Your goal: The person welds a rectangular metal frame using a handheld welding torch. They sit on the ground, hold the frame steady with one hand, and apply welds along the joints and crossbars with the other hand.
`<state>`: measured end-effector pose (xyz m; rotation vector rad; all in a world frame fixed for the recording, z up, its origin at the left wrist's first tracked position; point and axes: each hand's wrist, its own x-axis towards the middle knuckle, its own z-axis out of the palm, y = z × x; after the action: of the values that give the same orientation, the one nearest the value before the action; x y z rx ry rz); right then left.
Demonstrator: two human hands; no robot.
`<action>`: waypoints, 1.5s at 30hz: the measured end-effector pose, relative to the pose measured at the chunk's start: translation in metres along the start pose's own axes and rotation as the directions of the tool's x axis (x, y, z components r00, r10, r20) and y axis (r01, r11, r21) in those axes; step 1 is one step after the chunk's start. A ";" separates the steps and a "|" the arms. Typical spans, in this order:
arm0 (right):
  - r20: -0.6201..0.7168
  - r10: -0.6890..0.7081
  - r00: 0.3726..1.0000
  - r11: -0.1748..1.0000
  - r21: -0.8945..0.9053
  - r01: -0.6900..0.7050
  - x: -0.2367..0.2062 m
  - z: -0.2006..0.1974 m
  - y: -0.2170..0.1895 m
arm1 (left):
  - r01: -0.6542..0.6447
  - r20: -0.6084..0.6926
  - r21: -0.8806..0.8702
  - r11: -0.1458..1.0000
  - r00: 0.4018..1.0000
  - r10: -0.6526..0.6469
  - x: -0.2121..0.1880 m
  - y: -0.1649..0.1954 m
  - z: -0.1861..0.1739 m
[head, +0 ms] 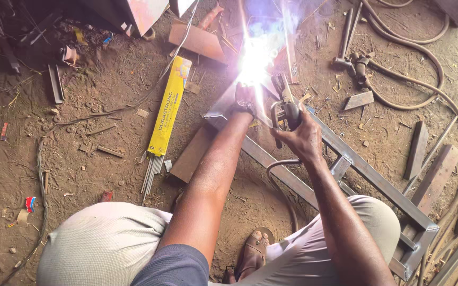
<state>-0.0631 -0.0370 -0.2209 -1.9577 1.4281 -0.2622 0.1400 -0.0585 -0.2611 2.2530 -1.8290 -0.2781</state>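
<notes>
My right hand [304, 139] grips a welding electrode holder [285, 110] whose rod reaches up into a bright white arc [254, 62]. My left hand [244, 99] presses down on the upper end of a grey metal frame [369, 175], right beside the arc; glare hides its fingers. The frame runs diagonally from the arc down to the lower right. A cable [278, 172] loops down from the holder between my arms. I squat on the dirt floor, my knees in pale trousers at the bottom and a sandalled foot [254, 253] between them.
A long yellow box of welding rods [169, 107] lies left of my arm, grey rods [151, 175] spilling from its lower end. Thick hoses [425, 79] curve at the upper right. Metal offcuts [359, 100], flat bars [434, 172] and scrap plates [196, 39] litter the ground.
</notes>
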 end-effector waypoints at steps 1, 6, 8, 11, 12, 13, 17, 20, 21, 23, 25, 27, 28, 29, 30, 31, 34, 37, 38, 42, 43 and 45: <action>-0.035 -0.049 0.998 0.999 -0.008 0.049 0.000 0.001 0.001 | 0.032 0.095 0.013 0.999 0.995 -0.033 0.000 0.001 -0.001; -0.117 -0.168 0.979 0.985 -0.052 0.163 0.004 0.006 0.011 | 0.073 0.146 0.038 0.997 0.986 -0.078 0.003 0.006 -0.008; -0.101 -0.163 0.981 0.986 -0.040 0.160 0.004 0.006 0.014 | 0.072 0.212 0.059 0.996 0.974 -0.083 0.003 0.006 -0.011; -0.087 -0.127 0.988 0.990 -0.069 0.121 0.003 0.006 0.015 | 0.063 0.248 0.070 0.996 0.966 -0.079 0.002 0.006 -0.015; -0.085 -0.112 0.990 0.991 -0.087 0.105 0.003 0.006 0.014 | 0.060 0.248 0.071 0.996 0.966 -0.076 0.001 0.006 -0.015; -0.082 -0.108 0.991 0.992 -0.080 0.102 0.003 0.006 0.013 | 0.063 0.196 0.061 0.996 0.978 -0.074 0.001 0.006 -0.014; -0.074 -0.086 0.994 0.994 -0.074 0.080 0.001 0.003 0.007 | 0.077 0.154 0.034 0.996 0.985 -0.082 0.001 0.005 -0.013; -0.069 -0.070 0.995 0.995 -0.083 0.064 0.000 0.002 0.003 | 0.082 0.175 0.015 0.996 0.981 -0.084 0.002 0.004 -0.010; -0.069 -0.067 0.995 0.995 -0.084 0.061 0.000 0.001 0.002 | 0.082 0.168 0.008 0.997 0.982 -0.082 0.002 0.004 -0.009; -0.070 -0.054 0.996 0.995 -0.091 0.047 0.000 0.001 0.002 | 0.075 0.160 0.014 0.997 0.984 -0.076 0.002 0.003 -0.007; -0.070 -0.057 0.996 0.995 -0.086 0.051 0.001 0.001 0.003 | 0.070 0.153 0.021 0.997 0.986 -0.072 0.002 0.003 -0.007; -0.065 -0.075 0.995 0.995 -0.069 0.071 0.002 0.002 0.005 | 0.067 0.151 0.030 0.997 0.986 -0.071 0.002 0.003 -0.008; -0.065 -0.085 0.994 0.995 -0.059 0.081 0.002 0.002 0.007 | 0.054 0.127 0.023 0.998 0.990 -0.057 0.001 0.003 -0.009; -0.064 -0.096 0.993 0.994 -0.050 0.092 0.002 0.003 0.009 | 0.041 0.102 0.016 0.999 0.994 -0.043 -0.001 0.003 -0.010; -0.065 -0.106 0.992 0.994 -0.041 0.104 0.002 0.004 0.010 | 0.027 0.077 0.009 1.000 0.997 -0.028 -0.001 0.004 -0.011; -0.087 -0.131 0.988 0.991 -0.048 0.127 0.003 0.004 0.012 | 0.044 0.150 0.015 0.999 0.988 -0.046 -0.001 0.005 -0.012; -0.113 -0.177 0.978 0.983 -0.063 0.170 0.003 0.007 0.016 | 0.082 0.298 0.039 0.996 0.950 -0.090 0.001 0.006 -0.014; -0.089 -0.134 0.987 0.990 -0.064 0.129 0.003 0.007 0.018 | 0.068 0.304 0.063 0.996 0.949 -0.085 0.003 0.005 -0.010; -0.079 -0.110 0.991 0.992 -0.068 0.105 0.004 0.007 0.017 | 0.064 0.303 0.070 0.996 0.949 -0.082 0.004 0.005 -0.007; -0.056 -0.073 0.996 0.996 -0.059 0.069 0.003 0.005 0.012 | 0.061 0.206 0.068 0.996 0.976 -0.074 0.006 0.002 0.003; -0.061 -0.074 0.995 0.995 -0.068 0.070 0.002 0.005 0.010 | 0.060 0.219 0.076 0.995 0.973 -0.076 0.006 0.002 0.005; -0.073 -0.079 0.994 0.994 -0.084 0.072 0.001 0.004 0.005 | 0.057 0.244 0.094 0.994 0.967 -0.079 0.008 0.002 0.007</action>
<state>-0.0648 -0.0373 -0.2274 -2.0904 1.4346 -0.3209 0.1379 -0.0667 -0.2678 2.4390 -1.9170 -0.5236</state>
